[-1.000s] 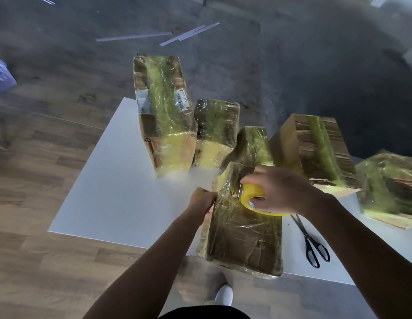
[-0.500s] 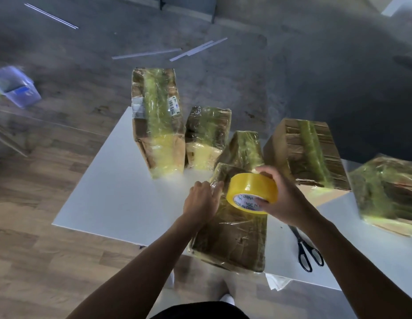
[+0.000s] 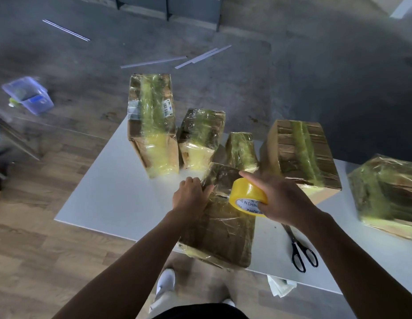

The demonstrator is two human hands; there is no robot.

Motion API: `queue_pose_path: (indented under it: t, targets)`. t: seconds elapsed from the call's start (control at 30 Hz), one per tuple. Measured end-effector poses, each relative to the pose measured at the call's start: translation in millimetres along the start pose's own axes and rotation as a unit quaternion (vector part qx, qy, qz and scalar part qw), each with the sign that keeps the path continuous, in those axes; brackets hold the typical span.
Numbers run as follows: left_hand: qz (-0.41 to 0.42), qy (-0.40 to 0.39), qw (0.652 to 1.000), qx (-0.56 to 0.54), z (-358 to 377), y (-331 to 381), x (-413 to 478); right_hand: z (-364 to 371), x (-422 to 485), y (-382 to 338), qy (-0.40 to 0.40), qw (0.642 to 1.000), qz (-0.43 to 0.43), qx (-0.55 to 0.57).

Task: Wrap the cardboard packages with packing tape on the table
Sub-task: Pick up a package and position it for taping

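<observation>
Five tape-wrapped cardboard packages (image 3: 154, 125) look done, ten to three o'clock; the sixth, a flat brown cardboard package (image 3: 219, 231) at six on the white table (image 3: 113, 192), looks part-wrapped: left hand (image 3: 189, 199) clamps its edge, right hand (image 3: 285, 201) grips the yellow tape roll (image 3: 247, 194).

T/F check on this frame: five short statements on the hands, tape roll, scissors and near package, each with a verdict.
1. The right hand holds the yellow tape roll. True.
2. The left hand touches the near package. True.
3. The scissors lie left of the near package. False: they lie on the table to its right.
4. The near package sits wholly on the table. False: its near end overhangs the table's edge.
5. The tape roll lies flat on the table. False: the right hand holds it over the near package.
</observation>
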State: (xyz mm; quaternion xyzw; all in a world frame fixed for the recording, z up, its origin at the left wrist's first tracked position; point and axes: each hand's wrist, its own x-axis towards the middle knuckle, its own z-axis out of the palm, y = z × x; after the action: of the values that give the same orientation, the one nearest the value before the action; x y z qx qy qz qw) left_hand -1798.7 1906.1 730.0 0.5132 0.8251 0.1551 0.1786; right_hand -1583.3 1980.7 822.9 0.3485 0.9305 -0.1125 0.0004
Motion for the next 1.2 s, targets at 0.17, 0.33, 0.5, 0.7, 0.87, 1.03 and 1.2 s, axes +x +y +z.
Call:
queue_pose_path:
  t: [0.17,0.33,0.5,0.7,0.87,1.03,1.2]
  targets:
    - [0.033,0.043,0.998,0.012,4.0,24.8,-2.5,21.4,-16.4,4.3,0.097,0.965,0.089,0.229]
    - [0.024,0.009,0.999,-0.034,8.1,18.3,-4.0,42.4,-24.2,16.2,0.099,0.948,0.095,0.286]
    - [0.018,0.018,1.0,-0.011,10.1,15.9,-4.3,18.9,-22.1,27.2,0.093,0.973,0.045,0.205]
    - [0.099,0.077,0.988,0.094,7.3,25.1,-7.6,3.9,-32.9,47.0,0.016,0.996,0.05,0.071]
    - [0.282,0.112,0.95,0.078,15.4,21.6,-6.1,5.1,-32.4,42.7,0.025,0.996,0.045,0.067]
    - [0.287,0.078,0.952,0.069,10.5,23.3,-7.3,6.4,-36.7,39.8,0.038,0.988,0.057,0.141]
    - [0.325,0.037,0.931,0.162,14.3,17.6,-18.2,14.1,-43.9,45.4,0.076,0.981,0.076,0.161]
